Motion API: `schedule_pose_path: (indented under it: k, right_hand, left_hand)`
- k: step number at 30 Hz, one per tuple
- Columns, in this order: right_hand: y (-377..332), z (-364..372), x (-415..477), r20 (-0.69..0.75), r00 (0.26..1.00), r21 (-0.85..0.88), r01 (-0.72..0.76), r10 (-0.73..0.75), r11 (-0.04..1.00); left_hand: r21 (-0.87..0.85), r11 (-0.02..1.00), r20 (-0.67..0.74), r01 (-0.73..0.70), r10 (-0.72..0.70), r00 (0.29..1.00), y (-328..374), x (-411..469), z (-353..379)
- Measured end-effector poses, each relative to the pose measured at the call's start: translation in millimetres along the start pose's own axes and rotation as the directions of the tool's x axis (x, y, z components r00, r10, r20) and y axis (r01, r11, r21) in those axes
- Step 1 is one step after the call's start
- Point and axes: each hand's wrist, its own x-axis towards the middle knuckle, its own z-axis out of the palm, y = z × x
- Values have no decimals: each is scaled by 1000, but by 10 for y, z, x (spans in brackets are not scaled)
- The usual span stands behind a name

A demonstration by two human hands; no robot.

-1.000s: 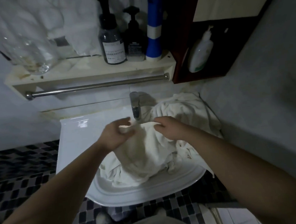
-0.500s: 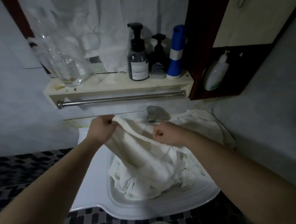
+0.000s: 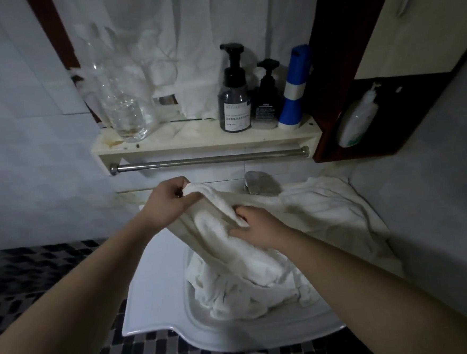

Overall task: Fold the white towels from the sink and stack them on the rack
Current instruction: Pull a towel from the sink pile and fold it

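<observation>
Left hand (image 3: 170,202): fingers curled, pinching the bunched top edge of a white terry towel (image 3: 216,219), raised above the back-left rim of the white ceramic sink (image 3: 153,307).
Right hand (image 3: 255,226): fingers curled into a fold of the same towel, above the middle of the sink and close to the left hand.
Task item location: the held towel trails down into the crumpled white towel pile (image 3: 248,289) in the sink bowl. A second white towel (image 3: 328,209) lies draped over the sink's right rim.
Risk, drag: the held towel appears tangled with the pile. Lifting could pull other towels over the sink's front rim onto the dark mosaic floor (image 3: 26,274).
Risk, snag: the chrome tap (image 3: 254,181) at the back of the sink stands just behind the raised edge and could catch the cloth.
Risk, fold: the grip is on bunched cloth, not on corners, so an uneven fold is likely.
Obstruction above the sink: a steel rail (image 3: 211,159) under a cream shelf (image 3: 197,144), probably the rack. The shelf carries a clear glass vessel (image 3: 122,110), a dark pump bottle (image 3: 235,102), a smaller black pump bottle (image 3: 268,102) and a blue-and-white canister (image 3: 295,89). A swung towel could topple them.
Above-right of the sink: a white lotion bottle (image 3: 358,118) in a dark wooden cabinet (image 3: 326,59).
</observation>
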Motion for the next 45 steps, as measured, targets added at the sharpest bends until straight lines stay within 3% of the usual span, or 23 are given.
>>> schedule_pose_path:
  k: [3,7,12,16,19,21,24,27,30,33,36,39,41,45]
  right_hand:
    - [-40,30,73,-72,997,12,6,-5,1000]
    - [90,-120,68,-73,996,-45,-49,46,998]
    - [67,-328,164,-193,975,83,-95,110,992]
    - [-376,-510,222,-296,955,125,42,-3,991]
    - [-736,-625,239,-272,954,79,155,-128,985]
    - [-852,-675,250,-254,949,33,199,-184,980]
    - [-751,-732,246,-165,964,-251,162,-207,954]
    - [-480,-699,250,21,998,-436,56,-53,898]
    - [-199,-669,174,-17,996,-374,-83,82,924]
    - [17,-702,61,-78,982,-379,-189,173,906]
    - [169,-761,5,-147,962,-359,-270,231,893]
    - [208,-794,-17,-180,941,-263,-327,287,908]
    - [169,-781,-14,-187,945,-232,-309,269,922]
    - [-116,-760,43,-287,953,-308,-184,93,933]
  left_hand:
    - [-55,998,34,-14,16,999,-19,-12,-72]
    - [91,993,-49,70,-66,997,-198,-12,-303]
    - [192,967,-114,169,-149,982,-314,-90,-225]
    - [295,956,-43,16,-3,999,-70,-39,-14]
    - [203,966,94,-159,143,985,184,44,209]
    - [242,946,93,-214,197,976,254,137,261]
    - [278,948,69,-155,141,988,140,231,178]
    - [334,934,63,-124,109,992,-32,255,93]
    - [394,916,-7,-78,88,996,-187,291,40]
    - [457,886,-147,81,-14,989,-430,341,-106]
    - [441,862,-214,248,-167,962,-671,354,-189]
    - [364,874,-211,323,-260,942,-696,335,-120]
    - [332,906,-149,262,-224,963,-564,315,-17]
    - [302,951,76,-62,41,996,-160,303,291]
